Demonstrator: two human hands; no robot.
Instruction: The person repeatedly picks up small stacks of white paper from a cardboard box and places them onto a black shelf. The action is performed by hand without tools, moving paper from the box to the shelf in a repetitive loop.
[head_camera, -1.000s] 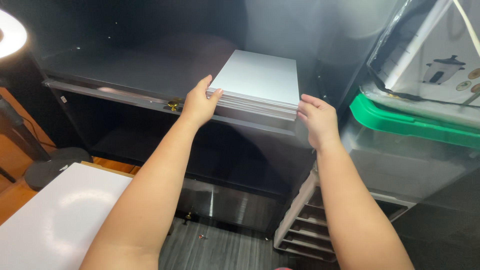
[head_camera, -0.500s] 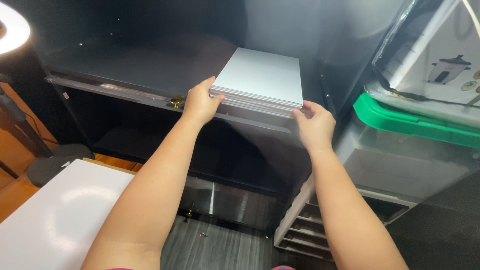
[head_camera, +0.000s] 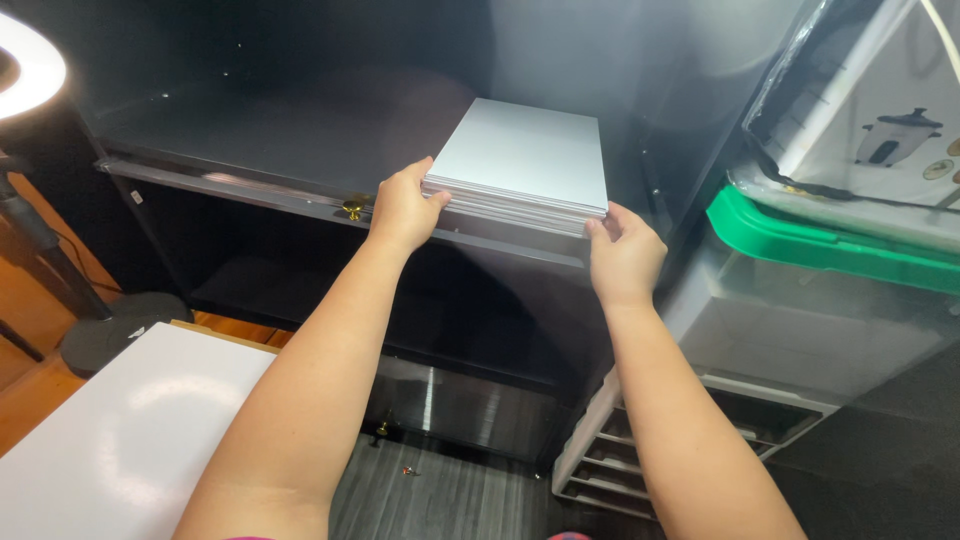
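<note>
A stack of thin white boards (head_camera: 525, 160) lies flat on the top shelf of a dark cabinet (head_camera: 280, 140), at its right end. My left hand (head_camera: 402, 205) grips the stack's near left corner, thumb on top. My right hand (head_camera: 625, 255) holds the near right corner, fingers against the stack's edge. Both forearms reach up from the bottom of the view.
A lit ring light (head_camera: 30, 65) on a stand (head_camera: 110, 335) is at the left. A white board (head_camera: 110, 440) lies at lower left. At the right stands a clear bin with a green lid (head_camera: 820, 245) under a carton (head_camera: 890, 110), and a slotted rack (head_camera: 650, 460) below.
The stack has slid a little farther back onto the shelf. My right hand has moved from the stack's side to its near right corner.
</note>
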